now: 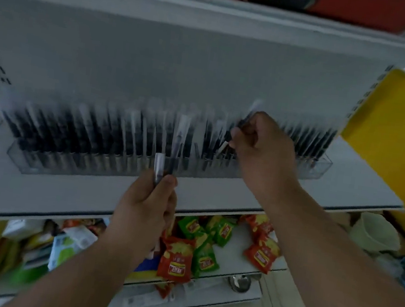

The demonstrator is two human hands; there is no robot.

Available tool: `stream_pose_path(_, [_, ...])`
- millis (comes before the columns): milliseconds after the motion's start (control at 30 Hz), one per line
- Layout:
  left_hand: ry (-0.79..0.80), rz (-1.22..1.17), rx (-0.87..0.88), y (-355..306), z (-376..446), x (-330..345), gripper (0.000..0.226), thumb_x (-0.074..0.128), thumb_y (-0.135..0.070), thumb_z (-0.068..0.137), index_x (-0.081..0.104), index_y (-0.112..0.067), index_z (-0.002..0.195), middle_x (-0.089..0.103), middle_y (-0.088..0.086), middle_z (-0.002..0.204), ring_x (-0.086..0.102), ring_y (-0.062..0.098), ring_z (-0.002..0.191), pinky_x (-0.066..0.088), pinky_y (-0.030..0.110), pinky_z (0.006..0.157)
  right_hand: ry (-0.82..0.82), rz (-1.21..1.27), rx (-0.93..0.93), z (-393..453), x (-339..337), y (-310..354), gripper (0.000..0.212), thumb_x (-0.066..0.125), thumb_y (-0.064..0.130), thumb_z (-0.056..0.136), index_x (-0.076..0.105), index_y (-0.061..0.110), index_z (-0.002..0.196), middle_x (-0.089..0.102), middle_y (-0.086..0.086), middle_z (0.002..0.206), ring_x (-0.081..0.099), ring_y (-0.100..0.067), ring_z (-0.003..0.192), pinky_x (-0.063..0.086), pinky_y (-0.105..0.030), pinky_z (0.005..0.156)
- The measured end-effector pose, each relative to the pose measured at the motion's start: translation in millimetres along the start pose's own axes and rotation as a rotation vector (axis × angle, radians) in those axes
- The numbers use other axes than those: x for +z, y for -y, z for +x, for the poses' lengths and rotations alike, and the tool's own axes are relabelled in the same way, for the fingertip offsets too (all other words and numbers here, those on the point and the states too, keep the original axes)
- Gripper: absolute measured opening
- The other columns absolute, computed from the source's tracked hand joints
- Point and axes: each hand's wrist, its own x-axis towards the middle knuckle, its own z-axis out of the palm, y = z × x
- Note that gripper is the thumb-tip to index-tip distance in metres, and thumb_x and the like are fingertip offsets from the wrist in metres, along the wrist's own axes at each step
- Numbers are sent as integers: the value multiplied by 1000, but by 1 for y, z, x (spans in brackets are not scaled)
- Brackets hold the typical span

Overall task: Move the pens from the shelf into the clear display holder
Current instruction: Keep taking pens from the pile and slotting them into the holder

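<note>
Right hand (pixel 262 146) pinching pen (pixel 249 114) upright above holder (pixel 320 167) right-of-centre gap; left hand (pixel 149 198) nearer front edge, gripping spare pens (pixel 159 166) upright.

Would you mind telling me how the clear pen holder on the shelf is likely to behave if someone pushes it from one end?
The clear holder is long, low and packed with upright pens, so it would probably feel heavy and slide rather than tip. Its thin clear walls look like rigid plastic, possibly brittle. Pushed at one end, it may swing across the smooth shelf instead of moving straight.
</note>
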Motion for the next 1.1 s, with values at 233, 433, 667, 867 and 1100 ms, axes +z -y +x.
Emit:
stream_pose_path(233, [-148, -64, 7, 6, -9, 15, 19, 43, -11, 103, 46, -9, 85, 33, -6, 54, 26, 7, 44, 22, 20, 39, 133, -75, -102, 17, 7, -7, 16, 57, 28, 98, 57, 15, 88, 59, 3, 74, 57, -10, 66, 47, -27, 60])
stream_pose_path(433, [-147, -44, -22, 3, -2, 12, 14, 45, -12, 102, 48, -8, 88, 34, -6, 55, 27, 8, 46, 24, 20, 39, 214, -199, -79, 20, 3, -10, 21, 56, 29, 98, 55, 13, 84, 56, 2, 72, 54, -17, 68, 44, -31, 62])
stream_pose_path(667, [-79, -45, -44, 1, 6, 8, 16, 43, -10, 103, 48, -7, 88, 32, -6, 52, 25, 7, 43, 23, 19, 37, 261, -289, 17, 10, 28, -20, 25, 56, 31, 98, 53, 16, 78, 49, 4, 69, 51, -17, 69, 31, -28, 57])
stream_pose_path(867, [-36, 5, -27, 4, 7, 6, 13, 44, -13, 102, 47, -8, 91, 31, -5, 55, 24, 9, 45, 22, 21, 39, 147, -164, 68, -11, 17, -18, 21, 62, 42, 92, 59, 23, 84, 58, 9, 76, 54, -6, 68, 40, -25, 57])
stream_pose_path(1100, [130, 173, 50, 15, 13, 25, 18, 45, -17, 103, 42, -9, 87, 30, -6, 55, 24, 13, 50, 23, 27, 45, 336, 389, 179, -13, 1, 15, 14, 61, 21, 95, 66, 14, 85, 70, -11, 76, 57, -12, 53, 50, -32, 56])
